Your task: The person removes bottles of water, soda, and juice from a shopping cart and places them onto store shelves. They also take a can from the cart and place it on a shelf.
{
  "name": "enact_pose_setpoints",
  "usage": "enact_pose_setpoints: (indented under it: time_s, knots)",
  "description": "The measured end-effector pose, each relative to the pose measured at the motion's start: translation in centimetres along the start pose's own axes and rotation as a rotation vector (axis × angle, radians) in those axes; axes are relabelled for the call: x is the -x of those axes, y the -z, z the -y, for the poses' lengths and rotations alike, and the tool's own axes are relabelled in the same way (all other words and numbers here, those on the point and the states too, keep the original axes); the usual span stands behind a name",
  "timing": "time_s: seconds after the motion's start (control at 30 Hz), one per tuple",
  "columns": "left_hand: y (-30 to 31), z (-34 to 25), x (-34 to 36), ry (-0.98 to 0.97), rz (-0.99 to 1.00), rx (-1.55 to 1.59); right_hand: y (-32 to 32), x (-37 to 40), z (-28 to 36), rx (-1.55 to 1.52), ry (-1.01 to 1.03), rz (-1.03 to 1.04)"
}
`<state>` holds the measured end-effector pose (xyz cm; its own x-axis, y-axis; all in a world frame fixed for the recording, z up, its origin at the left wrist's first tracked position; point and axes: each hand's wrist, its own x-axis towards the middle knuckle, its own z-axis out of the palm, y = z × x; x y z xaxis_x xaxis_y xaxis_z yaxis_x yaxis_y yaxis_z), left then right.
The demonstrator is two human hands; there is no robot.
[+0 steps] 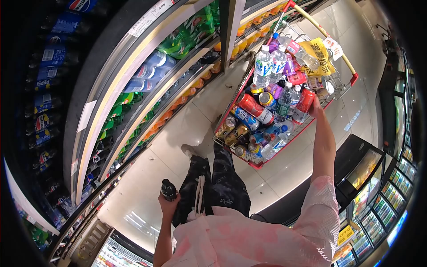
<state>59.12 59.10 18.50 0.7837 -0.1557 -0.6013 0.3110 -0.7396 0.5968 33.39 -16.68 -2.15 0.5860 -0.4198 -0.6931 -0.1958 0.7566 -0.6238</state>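
Down by my left leg, my left hand [168, 203] is wrapped round a dark bottle [168, 188] with a black cap. My right arm reaches out to the shopping cart [284, 149], where my right hand [315, 108] grips a red Budweiser can [305, 100] at the edge of the pile. Close to that can stand small bottles, among them a clear one [283, 103]. A second red Budweiser can [250, 105] lies tilted further left in the cart. Clear water bottles [263, 66] stand upright behind it.
Left of me, shelves hold Pepsi bottles [43, 122], green bottles [187, 33], shrink-wrapped blue cans [151, 71] and orange drinks [162, 118]. A yellow sign [318, 55] lies in the cart near its handle [311, 22]. Lit drink coolers [384, 209] line the right side.
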Motion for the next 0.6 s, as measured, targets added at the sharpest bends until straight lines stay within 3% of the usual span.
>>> enact_pose_setpoints:
  time_s: [0.07,0.2,0.3,0.4,0.53,0.6]
  knots:
    - [0.0,-0.8,-0.1,0.018,0.006,0.003,1.8,-1.7,-0.4,0.022,-0.093,-0.081]
    - [-0.1,-0.4,-0.5,0.012,-0.001,0.015,3.8,-1.6,-3.0,0.202,-0.027,-0.144]
    - [-0.6,-0.3,-0.8,-0.002,0.002,0.039,1.5,0.1,-2.5,-0.114,-0.254,-0.101]
    - [-1.0,-0.3,-1.7,-0.025,0.012,0.013,3.4,-0.8,-4.3,-0.045,-0.151,-0.146]
    - [-1.3,-0.7,-2.1,-0.068,0.026,0.036,3.8,1.0,-3.1,-0.050,-0.455,-0.212]
    - [-1.3,-0.5,-2.6,-0.055,0.072,0.022,8.6,0.6,-4.1,0.075,-0.318,-0.285]
